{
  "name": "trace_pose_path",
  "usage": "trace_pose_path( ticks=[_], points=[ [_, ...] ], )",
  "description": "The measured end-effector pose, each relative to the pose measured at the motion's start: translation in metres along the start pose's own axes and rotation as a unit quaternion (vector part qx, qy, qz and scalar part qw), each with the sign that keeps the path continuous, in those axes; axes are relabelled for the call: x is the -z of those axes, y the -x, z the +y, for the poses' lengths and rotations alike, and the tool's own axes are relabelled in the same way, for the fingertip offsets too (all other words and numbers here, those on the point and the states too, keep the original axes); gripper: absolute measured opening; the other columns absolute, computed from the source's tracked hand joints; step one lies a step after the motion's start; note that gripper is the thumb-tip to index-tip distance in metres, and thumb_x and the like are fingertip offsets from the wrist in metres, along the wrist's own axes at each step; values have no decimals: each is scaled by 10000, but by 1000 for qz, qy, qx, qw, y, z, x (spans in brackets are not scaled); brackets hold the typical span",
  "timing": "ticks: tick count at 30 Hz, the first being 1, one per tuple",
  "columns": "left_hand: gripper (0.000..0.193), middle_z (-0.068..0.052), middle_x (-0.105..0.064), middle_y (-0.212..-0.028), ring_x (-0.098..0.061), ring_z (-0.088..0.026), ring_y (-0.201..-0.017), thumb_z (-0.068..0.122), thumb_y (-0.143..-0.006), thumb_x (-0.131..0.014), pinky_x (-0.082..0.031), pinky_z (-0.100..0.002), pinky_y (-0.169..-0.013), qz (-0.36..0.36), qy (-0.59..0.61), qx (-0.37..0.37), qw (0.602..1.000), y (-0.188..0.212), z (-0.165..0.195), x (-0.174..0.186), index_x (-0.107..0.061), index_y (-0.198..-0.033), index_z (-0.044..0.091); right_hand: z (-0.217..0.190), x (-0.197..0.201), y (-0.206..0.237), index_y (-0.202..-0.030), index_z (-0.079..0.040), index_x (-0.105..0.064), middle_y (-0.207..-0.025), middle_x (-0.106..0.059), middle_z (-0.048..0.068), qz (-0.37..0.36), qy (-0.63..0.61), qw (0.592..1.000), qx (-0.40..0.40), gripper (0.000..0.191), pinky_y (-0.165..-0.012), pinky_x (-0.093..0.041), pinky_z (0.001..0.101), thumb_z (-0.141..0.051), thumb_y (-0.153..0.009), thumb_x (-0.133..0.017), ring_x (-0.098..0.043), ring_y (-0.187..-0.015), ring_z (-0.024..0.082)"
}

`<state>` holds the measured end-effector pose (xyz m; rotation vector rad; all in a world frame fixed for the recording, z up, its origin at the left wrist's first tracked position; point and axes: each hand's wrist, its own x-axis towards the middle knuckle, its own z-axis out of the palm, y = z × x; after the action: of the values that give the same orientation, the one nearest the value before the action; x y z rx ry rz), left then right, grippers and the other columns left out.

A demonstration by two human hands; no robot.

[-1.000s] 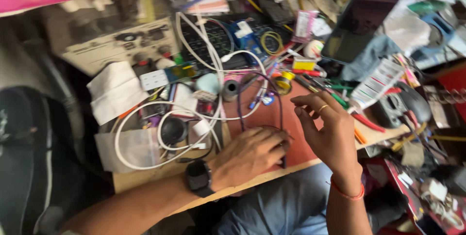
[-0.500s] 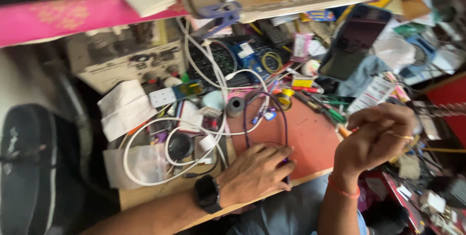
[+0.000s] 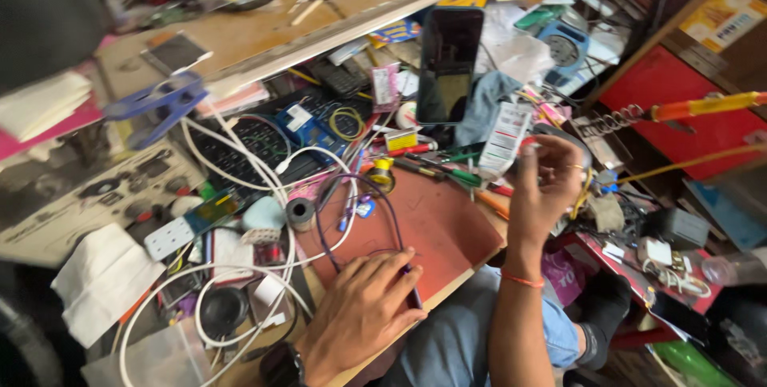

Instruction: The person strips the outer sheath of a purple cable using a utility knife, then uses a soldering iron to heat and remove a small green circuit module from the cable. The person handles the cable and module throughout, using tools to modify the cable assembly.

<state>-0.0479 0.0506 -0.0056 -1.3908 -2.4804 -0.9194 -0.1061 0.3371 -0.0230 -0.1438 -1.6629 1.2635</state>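
Head view: nearest the camera, the left hand point(image 3: 359, 315) is pressing palm-down on a purple cable point(image 3: 382, 219) at the front edge of a red mat point(image 3: 447, 227), fingers spread flat over it. From the fingertips the cable is looping away toward the cluttered shelf. Farther right, the right hand point(image 3: 543, 187) is hovering raised, fingers loosely curled; whether it holds anything cannot be told.

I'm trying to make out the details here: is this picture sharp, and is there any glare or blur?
Head view: soft, even daylight, no hard shadows; the left hand on the purple cable and the red mat are fairly sharp; the raised right hand is slightly smeared; the frame's edges blur and stretch, most at the orange-handled tool; the dark phone screen shows a faint reflection.
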Motion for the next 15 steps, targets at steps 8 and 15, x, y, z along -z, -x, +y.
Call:
trace_pose_path(
  ticks=[8,15],
  points=[
    [533,-164,-607,-1319,-588,-339,-1186,410,-880,-744,-451,-476,-970,-22,-17,2,1000,-5,-2,-9,-646,-1241,30,-22,-12,10,-1027,-17,-693,-974,-659,83,-71,160,979,102,167,-737,-446,313,74,-895,-740,-611,-901,199],
    [586,-122,-597,-1354,-595,-317,-1197,397,-805,-772,-472,-455,-945,-7,-23,2,1000,-13,3,-26,-643,-1261,54,-23,14,32,-1106,-26,-658,-968,-645,66,-86,76,991,64,229,-787,-499,293,71,-907,-720,-624,-872,161]
  ],
)
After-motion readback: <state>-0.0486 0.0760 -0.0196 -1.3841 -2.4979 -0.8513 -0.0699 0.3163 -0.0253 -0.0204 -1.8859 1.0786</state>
